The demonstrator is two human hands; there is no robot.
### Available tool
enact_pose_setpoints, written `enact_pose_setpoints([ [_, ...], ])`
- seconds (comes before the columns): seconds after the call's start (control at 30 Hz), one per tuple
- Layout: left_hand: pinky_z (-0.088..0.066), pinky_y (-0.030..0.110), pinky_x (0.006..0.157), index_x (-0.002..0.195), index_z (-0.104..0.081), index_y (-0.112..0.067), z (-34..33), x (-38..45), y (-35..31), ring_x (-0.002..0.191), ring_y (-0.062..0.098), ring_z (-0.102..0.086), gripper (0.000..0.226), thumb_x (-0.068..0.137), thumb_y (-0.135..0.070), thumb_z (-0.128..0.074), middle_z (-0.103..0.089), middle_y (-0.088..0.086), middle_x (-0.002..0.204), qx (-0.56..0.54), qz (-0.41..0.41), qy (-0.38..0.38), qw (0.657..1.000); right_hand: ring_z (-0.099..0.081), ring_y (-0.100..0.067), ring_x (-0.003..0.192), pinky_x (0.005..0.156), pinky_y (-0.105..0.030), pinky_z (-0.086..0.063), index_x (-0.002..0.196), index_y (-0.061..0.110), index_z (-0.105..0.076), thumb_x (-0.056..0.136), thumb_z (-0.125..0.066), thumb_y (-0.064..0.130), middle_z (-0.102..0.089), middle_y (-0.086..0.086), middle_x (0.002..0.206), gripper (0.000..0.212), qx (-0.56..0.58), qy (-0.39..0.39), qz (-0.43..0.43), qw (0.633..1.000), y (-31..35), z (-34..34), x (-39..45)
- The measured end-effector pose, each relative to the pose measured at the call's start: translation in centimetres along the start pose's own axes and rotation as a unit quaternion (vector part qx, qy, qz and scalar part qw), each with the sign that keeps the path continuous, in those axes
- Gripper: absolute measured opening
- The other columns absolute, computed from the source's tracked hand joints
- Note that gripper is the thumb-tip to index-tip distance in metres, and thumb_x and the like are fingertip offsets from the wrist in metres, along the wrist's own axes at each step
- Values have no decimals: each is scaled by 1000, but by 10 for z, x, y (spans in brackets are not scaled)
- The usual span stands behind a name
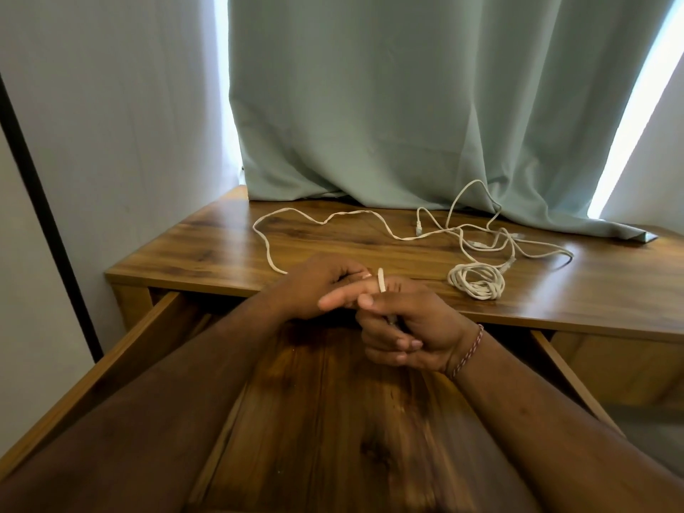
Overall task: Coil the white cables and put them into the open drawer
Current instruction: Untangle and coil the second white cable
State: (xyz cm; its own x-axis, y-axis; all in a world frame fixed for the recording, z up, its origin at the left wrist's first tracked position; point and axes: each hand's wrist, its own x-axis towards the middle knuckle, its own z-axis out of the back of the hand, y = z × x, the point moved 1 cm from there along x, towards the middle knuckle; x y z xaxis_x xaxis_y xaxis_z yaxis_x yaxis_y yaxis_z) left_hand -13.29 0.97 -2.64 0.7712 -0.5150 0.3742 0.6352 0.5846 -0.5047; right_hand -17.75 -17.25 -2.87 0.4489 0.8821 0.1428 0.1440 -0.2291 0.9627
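Cables (370,220) trail loose across the wooden desk top (592,290), and I use the open drawer (333,420) as my landmark. Beyond its right rear corner I see one white coil (476,281) already wound, lying on the desk. Above the drawer's back edge my left hand (325,286) has a turn of cable round an outstretched finger, while my right hand (403,327) pinches the cable end, both hands touching. Pale green curtain (407,105) hangs behind.
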Motion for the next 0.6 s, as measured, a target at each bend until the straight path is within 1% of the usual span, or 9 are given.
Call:
enact_pose_setpoints([
  [0.1, -42, 11, 68, 81, -58, -39, -2, -3, -3, 82, 2, -62, 36, 98, -8, -63, -58, -20, 81, 7, 25, -18, 999, -56, -12, 54, 58, -30, -53, 138, 2, -60, 103, -44, 12, -65, -12, 76, 40, 10, -123, 119, 985, -3, -5, 12],
  [0.17, -41, 17, 66, 89, -61, -36, -5, 1, 1, 83, 7, -63, 25, 93, -12, -65, -58, -20, 84, 33, 17, -36, 999, -68, -21, 84, 78, -36, -60, 135, 2, -63, 104, -41, 12, -72, -16, 103, 39, 50, -204, 203, 956, 0, -4, 18],
  [0.23, -39, 27, 65, 85, -61, -34, -7, 4, -3, 82, 17, -64, 19, 96, -18, -61, -59, -18, 81, 51, 17, -40, 998, -69, -27, 111, 95, -38, -58, 137, 2, -60, 105, -37, 15, -71, -17, 123, 41, 73, -274, 256, 924, 6, 2, 16],
  [0.27, -39, 27, 65, 83, -59, -35, -8, 5, -5, 80, 15, -64, 23, 101, -22, -57, -59, -20, 78, 59, 9, -38, 998, -67, -27, 121, 102, -40, -55, 139, 2, -58, 106, -35, 16, -69, -17, 130, 43, 80, -306, 271, 909, 8, 5, 14],
  [0.33, -44, 29, 68, 86, -61, -34, -12, 7, -8, 76, 1, -59, 22, 106, -33, -51, -62, -19, 78, 66, 2, -17, 998, -63, -25, 129, 111, -42, -47, 142, 3, -55, 107, -33, 19, -68, -14, 136, 44, 93, -358, 295, 881, 11, 12, 9],
  [0.4, -50, 34, 73, 91, -66, -29, -15, 7, -15, 76, 4, -58, 25, 107, -38, -49, -65, -14, 83, 96, -12, 23, 995, -65, -20, 128, 111, -45, -46, 141, 6, -57, 108, -34, 20, -69, -10, 135, 42, 88, -419, 305, 850, 14, 18, 5],
  [0.5, -53, 42, 79, 94, -67, -33, -18, 10, -21, 85, 11, -60, 23, 105, -42, -48, -66, -12, 92, 150, -21, 75, 986, -70, -12, 118, 108, -46, -48, 131, 12, -64, 109, -40, 22, -73, -3, 126, 34, -35, -541, 270, 796, 16, 28, 0],
  [0.57, -52, 37, 79, 93, -69, -33, -14, 10, -24, 85, 9, -60, 23, 104, -42, -51, -68, -11, 95, 155, -25, 85, 984, -71, -12, 111, 107, -44, -50, 123, 18, -68, 105, -44, 32, -74, 1, 117, 34, -261, -607, 207, 721, 15, 39, -8],
  [0.6, -50, 33, 76, 93, -71, -31, -12, 10, -24, 83, 8, -60, 24, 104, -41, -53, -70, -10, 94, 149, -27, 85, 985, -71, -14, 106, 102, -43, -52, 118, 18, -70, 101, -43, 39, -74, 1, 110, 38, -383, -603, 165, 680, 14, 43, -11],
])
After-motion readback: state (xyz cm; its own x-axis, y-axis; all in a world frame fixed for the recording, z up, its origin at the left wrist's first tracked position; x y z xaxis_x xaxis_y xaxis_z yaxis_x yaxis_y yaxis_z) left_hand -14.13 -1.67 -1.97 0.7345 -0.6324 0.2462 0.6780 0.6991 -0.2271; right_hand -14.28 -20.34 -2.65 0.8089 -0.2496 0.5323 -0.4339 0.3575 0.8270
